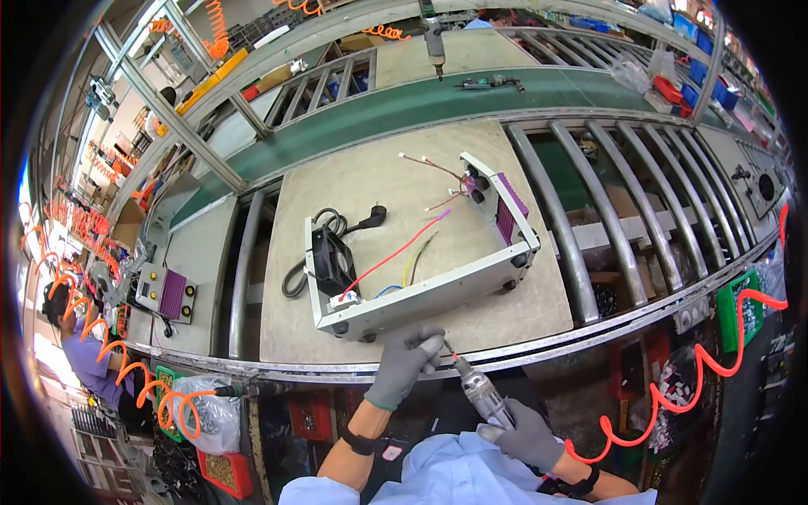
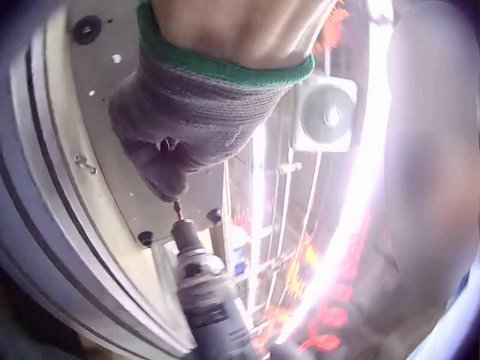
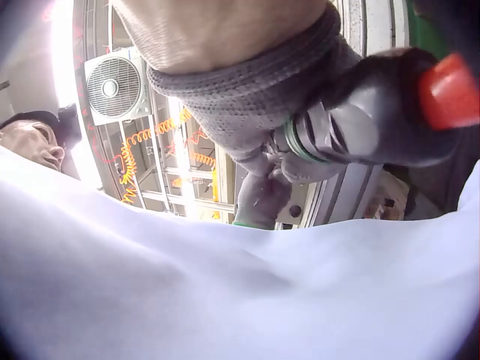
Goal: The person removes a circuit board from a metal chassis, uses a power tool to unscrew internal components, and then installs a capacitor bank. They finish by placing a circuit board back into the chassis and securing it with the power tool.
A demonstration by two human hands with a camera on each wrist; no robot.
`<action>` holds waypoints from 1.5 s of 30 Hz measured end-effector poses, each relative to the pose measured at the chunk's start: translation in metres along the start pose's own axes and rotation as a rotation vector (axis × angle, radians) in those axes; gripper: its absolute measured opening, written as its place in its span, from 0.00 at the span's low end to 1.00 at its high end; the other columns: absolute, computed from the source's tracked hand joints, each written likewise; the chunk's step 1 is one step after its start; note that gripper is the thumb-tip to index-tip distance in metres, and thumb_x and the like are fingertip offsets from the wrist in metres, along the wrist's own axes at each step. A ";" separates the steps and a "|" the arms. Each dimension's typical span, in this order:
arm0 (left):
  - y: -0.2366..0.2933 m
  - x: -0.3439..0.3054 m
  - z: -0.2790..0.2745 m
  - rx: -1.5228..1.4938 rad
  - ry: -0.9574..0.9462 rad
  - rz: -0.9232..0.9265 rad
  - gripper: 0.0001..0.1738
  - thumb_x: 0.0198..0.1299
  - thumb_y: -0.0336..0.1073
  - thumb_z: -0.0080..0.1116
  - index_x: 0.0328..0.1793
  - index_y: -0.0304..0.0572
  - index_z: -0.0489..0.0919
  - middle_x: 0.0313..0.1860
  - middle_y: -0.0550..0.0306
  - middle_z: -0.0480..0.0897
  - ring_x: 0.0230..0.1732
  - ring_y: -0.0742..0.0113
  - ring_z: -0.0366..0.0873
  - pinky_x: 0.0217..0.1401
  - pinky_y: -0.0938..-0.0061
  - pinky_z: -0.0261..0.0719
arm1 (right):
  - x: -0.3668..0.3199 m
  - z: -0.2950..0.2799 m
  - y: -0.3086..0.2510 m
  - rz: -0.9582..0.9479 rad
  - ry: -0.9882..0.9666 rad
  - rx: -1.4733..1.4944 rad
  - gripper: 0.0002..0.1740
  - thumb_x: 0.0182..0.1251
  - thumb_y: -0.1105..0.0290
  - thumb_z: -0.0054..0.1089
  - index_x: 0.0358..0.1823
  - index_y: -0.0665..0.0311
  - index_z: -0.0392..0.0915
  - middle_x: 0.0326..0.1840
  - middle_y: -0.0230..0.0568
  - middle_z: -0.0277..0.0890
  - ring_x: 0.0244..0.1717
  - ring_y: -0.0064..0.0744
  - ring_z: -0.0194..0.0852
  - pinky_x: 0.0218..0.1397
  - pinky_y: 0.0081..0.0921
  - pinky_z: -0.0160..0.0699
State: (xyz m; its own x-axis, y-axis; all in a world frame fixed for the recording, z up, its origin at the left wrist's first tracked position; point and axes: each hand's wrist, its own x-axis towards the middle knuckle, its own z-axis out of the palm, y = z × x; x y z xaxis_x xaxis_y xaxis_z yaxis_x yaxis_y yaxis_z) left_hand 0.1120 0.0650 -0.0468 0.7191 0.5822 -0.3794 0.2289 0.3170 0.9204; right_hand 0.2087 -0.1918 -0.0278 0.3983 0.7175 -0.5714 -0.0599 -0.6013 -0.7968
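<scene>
My gloved right hand grips a pneumatic screwdriver, its bit pointing up and left. The gloved left hand has curled fingers just left of the bit tip, below the front of a metal frame. In the left wrist view, this left hand pinches a small dark piece, seemingly a screw, at the tip of the driver; a shiny bit of metal shows among its fingers. In the right wrist view the right hand wraps round the driver body.
The frame carries a black fan, loose wires and a purple part on a board. Metal rollers lie to the right. An orange coiled hose hangs at the right. Another person is at the far left.
</scene>
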 end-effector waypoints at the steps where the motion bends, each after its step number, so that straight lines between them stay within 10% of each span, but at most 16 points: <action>1: -0.007 -0.001 -0.003 -0.027 -0.025 -0.013 0.14 0.70 0.39 0.64 0.49 0.33 0.83 0.32 0.59 0.84 0.24 0.79 0.77 0.24 0.82 0.74 | 0.000 0.000 0.002 -0.002 -0.013 -0.038 0.35 0.57 0.44 0.75 0.53 0.68 0.78 0.38 0.50 0.83 0.39 0.44 0.86 0.45 0.39 0.81; 16: -0.018 -0.030 -0.017 -0.190 -0.130 -0.223 0.19 0.70 0.44 0.66 0.48 0.30 0.83 0.29 0.58 0.84 0.19 0.79 0.74 0.23 0.86 0.72 | -0.007 -0.036 -0.017 0.223 -0.362 -0.009 0.37 0.56 0.44 0.75 0.56 0.64 0.78 0.45 0.54 0.84 0.46 0.52 0.86 0.51 0.39 0.81; 28: -0.028 -0.031 -0.006 -0.318 -0.101 -0.168 0.18 0.69 0.43 0.66 0.47 0.30 0.84 0.29 0.58 0.84 0.21 0.78 0.76 0.23 0.84 0.72 | -0.001 -0.021 0.024 -0.007 -0.209 -0.059 0.35 0.55 0.45 0.77 0.54 0.65 0.79 0.42 0.55 0.84 0.43 0.53 0.87 0.48 0.41 0.82; 34: -0.001 -0.034 0.009 0.157 -0.005 -0.262 0.17 0.69 0.41 0.66 0.53 0.34 0.83 0.35 0.53 0.85 0.26 0.70 0.81 0.28 0.76 0.77 | -0.003 -0.015 0.013 -0.079 -0.066 -0.139 0.35 0.55 0.46 0.77 0.52 0.67 0.78 0.39 0.53 0.84 0.41 0.50 0.87 0.45 0.40 0.81; 37: -0.030 -0.022 0.001 0.904 0.360 0.522 0.14 0.68 0.39 0.63 0.54 0.38 0.83 0.43 0.47 0.86 0.39 0.53 0.88 0.39 0.66 0.84 | 0.001 -0.016 0.011 -0.020 -0.012 -0.090 0.35 0.55 0.46 0.77 0.51 0.68 0.78 0.39 0.53 0.84 0.40 0.49 0.86 0.45 0.41 0.81; 45: -0.036 -0.007 -0.001 1.181 0.389 0.519 0.16 0.63 0.29 0.62 0.57 0.41 0.81 0.42 0.42 0.83 0.38 0.40 0.83 0.41 0.54 0.82 | 0.019 -0.021 0.003 0.018 0.037 0.169 0.24 0.61 0.56 0.74 0.47 0.67 0.77 0.29 0.37 0.76 0.23 0.23 0.74 0.26 0.27 0.75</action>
State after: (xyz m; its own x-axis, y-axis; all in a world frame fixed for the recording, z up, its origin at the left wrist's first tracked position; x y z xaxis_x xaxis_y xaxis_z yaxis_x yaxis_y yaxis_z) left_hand 0.0981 0.0508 -0.0778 0.7079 0.6729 0.2146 0.5548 -0.7178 0.4207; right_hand 0.2351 -0.1874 -0.0369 0.4290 0.6919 -0.5808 -0.2196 -0.5438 -0.8100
